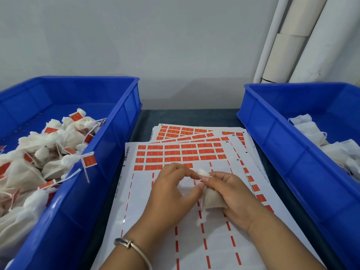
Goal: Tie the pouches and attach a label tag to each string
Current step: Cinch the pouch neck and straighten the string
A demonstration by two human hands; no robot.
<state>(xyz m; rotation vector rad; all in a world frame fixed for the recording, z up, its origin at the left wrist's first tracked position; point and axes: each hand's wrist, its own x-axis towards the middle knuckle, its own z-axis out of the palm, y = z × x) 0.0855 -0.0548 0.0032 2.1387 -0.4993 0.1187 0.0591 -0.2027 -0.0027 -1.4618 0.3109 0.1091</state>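
Note:
A small white pouch (213, 200) with a tan filling is held over the label sheets. My right hand (233, 199) grips its body, thumb near the gathered neck. My left hand (171, 190) pinches the pouch's puffed top (202, 173) between fingertips; the string itself is too fine to make out. Under both hands lies a white sheet (181, 152) with rows of orange label tags, many peeled off from its lower part.
A blue bin (116, 137) on the left holds several tied pouches with orange tags. A second blue bin (282, 145) on the right holds untagged white pouches (311, 131). More label sheets (194, 131) fan out behind. White pipes (292, 39) stand against the wall.

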